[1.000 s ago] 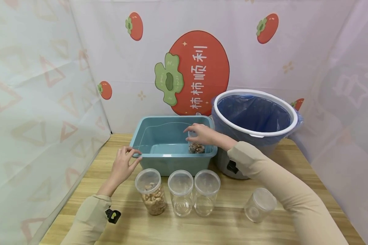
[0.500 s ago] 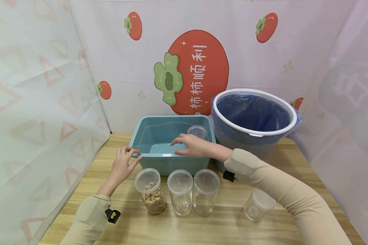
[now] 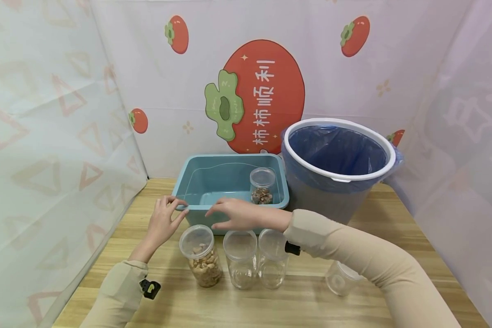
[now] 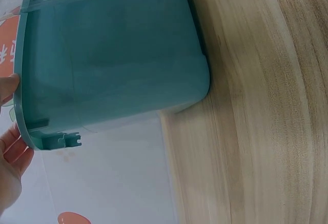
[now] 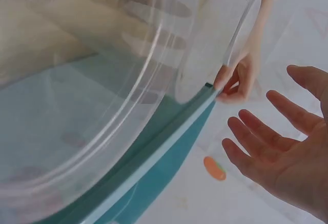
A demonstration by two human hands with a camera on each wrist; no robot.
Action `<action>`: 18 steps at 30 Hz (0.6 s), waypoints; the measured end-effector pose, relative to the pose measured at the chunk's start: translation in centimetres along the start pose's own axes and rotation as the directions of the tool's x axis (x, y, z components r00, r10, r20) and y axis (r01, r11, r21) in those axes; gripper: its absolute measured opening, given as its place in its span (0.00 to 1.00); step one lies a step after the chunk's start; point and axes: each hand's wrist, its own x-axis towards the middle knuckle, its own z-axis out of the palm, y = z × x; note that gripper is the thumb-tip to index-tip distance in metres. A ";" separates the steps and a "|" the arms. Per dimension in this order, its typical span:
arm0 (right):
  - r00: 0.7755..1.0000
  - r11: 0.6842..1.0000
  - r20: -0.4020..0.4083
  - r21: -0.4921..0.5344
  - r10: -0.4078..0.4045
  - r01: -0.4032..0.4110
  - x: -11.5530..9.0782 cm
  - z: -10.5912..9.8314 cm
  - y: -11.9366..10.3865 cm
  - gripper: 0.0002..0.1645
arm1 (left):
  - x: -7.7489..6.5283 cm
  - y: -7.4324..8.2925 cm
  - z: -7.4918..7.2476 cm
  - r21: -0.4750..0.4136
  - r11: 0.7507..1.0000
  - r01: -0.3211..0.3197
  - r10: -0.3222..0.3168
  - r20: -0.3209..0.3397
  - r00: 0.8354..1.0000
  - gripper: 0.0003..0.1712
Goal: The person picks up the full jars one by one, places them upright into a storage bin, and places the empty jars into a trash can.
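One hand, the left hand (image 3: 161, 221), pinches the rim of the blue tub (image 3: 221, 176) by the back edge of the bench (image 3: 303, 305). The right hand (image 3: 239, 214), fingers spread, hangs by the tub's front. Behind it, inside the tub, sits a small jar (image 3: 262, 197). Three tall jars (image 3: 242, 269) stand near both hands, farther from that edge.

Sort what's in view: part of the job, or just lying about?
Likely in the job:
blue tub, rim pinched by the left hand
jar of brown pieces, inside the tub
cashew jar and two empty-looking jars, near the open right hand

Probably just about:
lined trash bin
short clear jar, off right
printed backdrop
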 end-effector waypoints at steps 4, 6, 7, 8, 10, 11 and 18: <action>1.000 1.000 0.012 0.006 -0.011 0.011 0.7 0.7 -0.8 0.22 | 0.0 0.1 -0.1 -0.002 1.000 -0.007 0.007 0.006 1.000 0.09; 1.000 1.000 0.019 0.017 -0.009 0.008 1.0 1.1 -1.2 0.23 | 0.0 0.1 -0.1 -0.004 1.000 -0.010 0.010 0.010 1.000 0.09; 1.000 1.000 0.025 0.026 -0.007 0.006 1.1 1.2 -1.4 0.24 | 0.0 0.1 -0.1 -0.005 1.000 -0.009 0.009 0.012 1.000 0.09; 1.000 1.000 0.031 0.028 -0.003 0.002 1.2 1.3 -1.6 0.25 | -0.1 0.1 -0.1 -0.007 1.000 -0.008 0.008 0.013 1.000 0.09; 0.999 0.999 0.046 0.043 0.013 -0.015 1.5 1.6 -1.8 0.27 | -0.1 0.1 -0.1 -0.007 1.000 -0.004 0.004 0.015 1.000 0.09; 0.998 0.998 0.053 0.050 0.020 -0.023 1.6 1.8 -1.9 0.27 | -0.1 0.0 -0.1 -0.007 1.000 -0.003 0.003 0.017 1.000 0.09; 0.995 0.993 0.085 0.096 0.056 -0.064 2.2 2.5 -2.2 0.32 | -0.1 -0.1 -0.2 0.000 1.000 0.005 -0.005 0.025 1.000 0.09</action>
